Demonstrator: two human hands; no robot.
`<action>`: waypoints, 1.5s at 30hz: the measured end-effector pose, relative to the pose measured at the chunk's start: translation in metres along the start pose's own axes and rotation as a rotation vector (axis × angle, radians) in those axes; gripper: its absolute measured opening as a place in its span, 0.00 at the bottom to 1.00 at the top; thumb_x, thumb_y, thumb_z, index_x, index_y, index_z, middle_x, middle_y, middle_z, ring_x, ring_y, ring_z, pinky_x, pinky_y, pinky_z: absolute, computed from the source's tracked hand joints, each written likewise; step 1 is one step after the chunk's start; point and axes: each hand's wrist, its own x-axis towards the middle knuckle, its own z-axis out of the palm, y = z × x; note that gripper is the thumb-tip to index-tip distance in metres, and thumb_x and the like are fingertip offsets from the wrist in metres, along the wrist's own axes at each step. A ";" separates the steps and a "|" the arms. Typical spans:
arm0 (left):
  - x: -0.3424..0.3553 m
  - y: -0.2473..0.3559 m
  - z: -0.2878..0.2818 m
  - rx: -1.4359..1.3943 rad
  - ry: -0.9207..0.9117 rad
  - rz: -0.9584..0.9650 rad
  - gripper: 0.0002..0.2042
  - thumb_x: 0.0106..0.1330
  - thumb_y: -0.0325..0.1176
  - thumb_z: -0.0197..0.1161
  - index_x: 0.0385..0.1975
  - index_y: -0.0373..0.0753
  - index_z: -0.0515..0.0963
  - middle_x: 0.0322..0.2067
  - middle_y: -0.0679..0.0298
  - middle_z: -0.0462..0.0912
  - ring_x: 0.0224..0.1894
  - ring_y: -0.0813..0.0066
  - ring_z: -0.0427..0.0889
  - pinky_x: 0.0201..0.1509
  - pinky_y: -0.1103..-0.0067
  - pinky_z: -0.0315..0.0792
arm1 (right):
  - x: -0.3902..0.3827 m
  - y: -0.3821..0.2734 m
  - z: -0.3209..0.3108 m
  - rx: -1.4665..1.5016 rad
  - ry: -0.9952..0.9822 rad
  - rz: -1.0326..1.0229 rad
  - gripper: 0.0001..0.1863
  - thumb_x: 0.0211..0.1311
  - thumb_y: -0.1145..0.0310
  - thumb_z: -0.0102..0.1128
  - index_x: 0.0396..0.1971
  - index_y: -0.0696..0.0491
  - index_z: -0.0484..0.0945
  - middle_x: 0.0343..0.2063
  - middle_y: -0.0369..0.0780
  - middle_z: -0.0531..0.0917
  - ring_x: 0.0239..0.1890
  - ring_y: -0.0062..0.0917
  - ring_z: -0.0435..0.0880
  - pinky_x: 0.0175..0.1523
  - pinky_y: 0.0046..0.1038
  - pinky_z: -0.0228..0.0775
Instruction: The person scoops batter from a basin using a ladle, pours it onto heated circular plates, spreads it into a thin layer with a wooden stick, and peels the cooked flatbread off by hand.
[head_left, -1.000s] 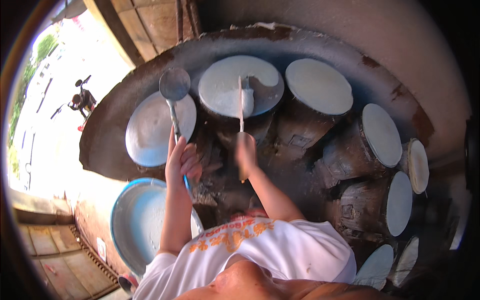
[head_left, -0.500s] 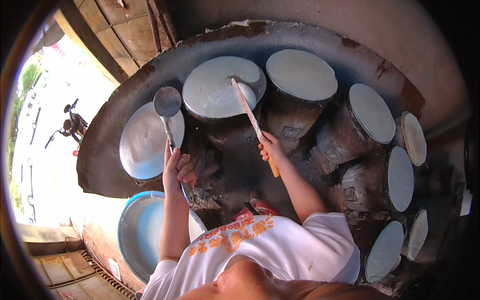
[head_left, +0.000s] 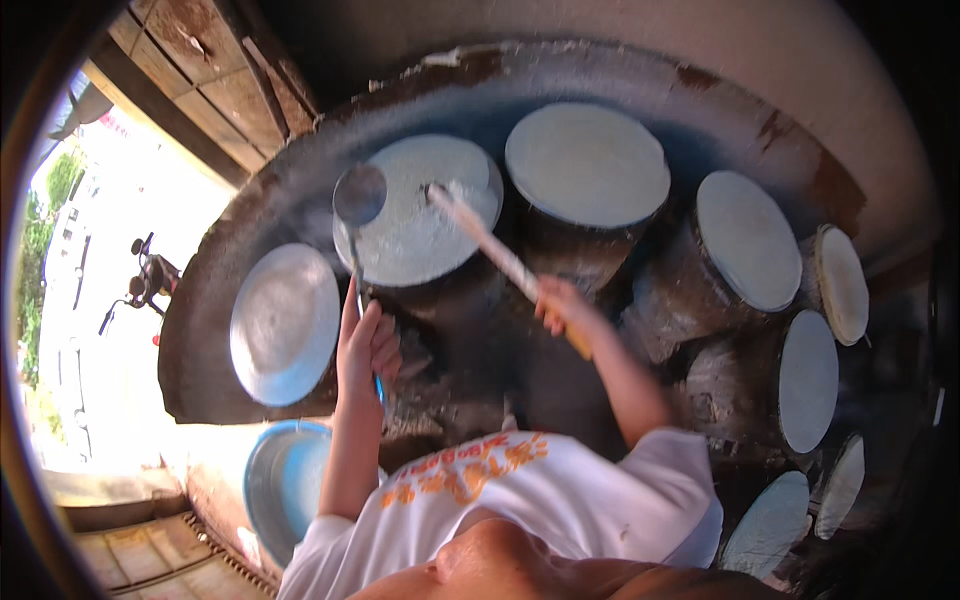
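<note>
Left hand (head_left: 368, 345) fingers wrapped round the ladle (head_left: 360, 195) handle; right hand (head_left: 565, 305) fingers clamped on the long spreader's (head_left: 485, 240) orange grip, a bit blurred. Coated griddle (head_left: 493, 195) sits upper centre-left of frame. Change over the last half second: the bare patch at its upper right has mostly filled, the batter (head_left: 415, 245) lump is flattened, and the spreader tip is further inward. Coat looks nearly complete, my judgement; a thin duller strip shows along the right rim. Ladle bowl now overlaps that griddle's left edge in view; contact can't be told.

Room: narrow dark gap to the next griddle (head_left: 588, 224) at upper centre; bare pan (head_left: 285, 325) close at left; metal screen (head_left: 235, 260) curves behind. More open space below, centre frame, between the forearms.
</note>
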 end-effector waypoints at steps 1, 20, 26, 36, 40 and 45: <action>0.009 -0.005 0.018 0.019 -0.018 -0.015 0.27 0.71 0.31 0.48 0.68 0.59 0.50 0.16 0.74 0.56 0.10 0.89 0.54 0.10 0.88 0.51 | 0.015 -0.018 -0.022 -0.038 -0.008 -0.110 0.17 0.68 0.65 0.48 0.54 0.51 0.70 0.18 0.33 0.73 0.11 0.11 0.64 0.14 0.16 0.57; 0.099 -0.012 0.063 -0.003 -0.088 -0.141 0.26 0.72 0.32 0.46 0.67 0.61 0.52 0.16 0.73 0.55 0.10 0.88 0.53 0.11 0.87 0.51 | 0.125 -0.087 0.020 -1.179 0.443 -0.699 0.15 0.62 0.68 0.49 0.49 0.45 0.75 0.34 0.49 0.75 0.29 0.44 0.80 0.32 0.42 0.73; 0.133 0.006 0.069 -0.036 -0.165 -0.144 0.24 0.72 0.35 0.46 0.67 0.61 0.53 0.17 0.74 0.56 0.10 0.90 0.55 0.11 0.90 0.52 | 0.120 -0.060 0.017 -1.170 0.505 -0.581 0.19 0.63 0.68 0.47 0.54 0.44 0.73 0.33 0.49 0.72 0.28 0.45 0.78 0.31 0.43 0.71; 0.169 0.017 -0.001 -0.776 -0.238 -0.437 0.11 0.73 0.38 0.45 0.50 0.58 0.71 0.18 0.75 0.59 0.12 0.88 0.60 0.15 0.87 0.58 | 0.116 -0.038 0.007 -1.124 0.401 -0.687 0.18 0.62 0.70 0.53 0.53 0.41 0.74 0.30 0.46 0.71 0.28 0.43 0.76 0.32 0.44 0.69; 0.162 0.031 -0.007 -0.859 -0.220 -0.515 0.08 0.73 0.39 0.47 0.31 0.47 0.70 0.17 0.75 0.60 0.12 0.88 0.59 0.17 0.87 0.58 | 0.151 -0.084 -0.002 -1.066 0.494 -0.787 0.13 0.64 0.67 0.51 0.47 0.47 0.77 0.30 0.49 0.73 0.29 0.46 0.75 0.34 0.42 0.69; 0.176 0.032 0.011 -0.834 -0.156 -0.535 0.11 0.71 0.38 0.50 0.25 0.44 0.66 0.16 0.74 0.61 0.13 0.88 0.61 0.16 0.87 0.60 | 0.137 -0.080 -0.010 -1.100 0.238 -0.855 0.13 0.63 0.66 0.51 0.46 0.48 0.77 0.31 0.47 0.75 0.31 0.46 0.77 0.36 0.44 0.70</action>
